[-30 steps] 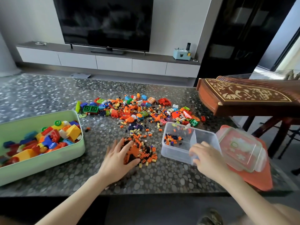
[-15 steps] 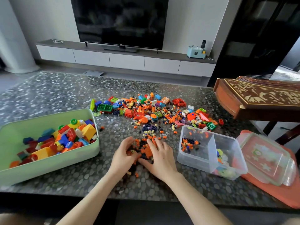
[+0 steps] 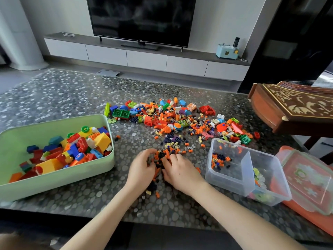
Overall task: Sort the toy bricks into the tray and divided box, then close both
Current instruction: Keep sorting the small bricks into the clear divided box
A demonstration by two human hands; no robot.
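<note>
At 6 o'clock on the glossy, pebble-patterned table (image 3: 63, 98), left hand (image 3: 142, 170) and right hand (image 3: 180, 172) side by side, fingers curled round one heap of tiny bricks (image 3: 161, 156), orange and dark. At 9 o'clock, one rounded matte green tray (image 3: 54, 184), open, with chunky bricks piled toward its right end. At 3 o'clock, one clear plastic box (image 3: 227, 183) with two compartments, small bricks in the left one; clear lid (image 3: 306, 177) just beside it on an orange mat (image 3: 306, 219), close to the table's right edge. At 12 o'clock, a loose scatter (image 3: 180, 121) of mixed bricks, with bare tabletop beyond.
</note>
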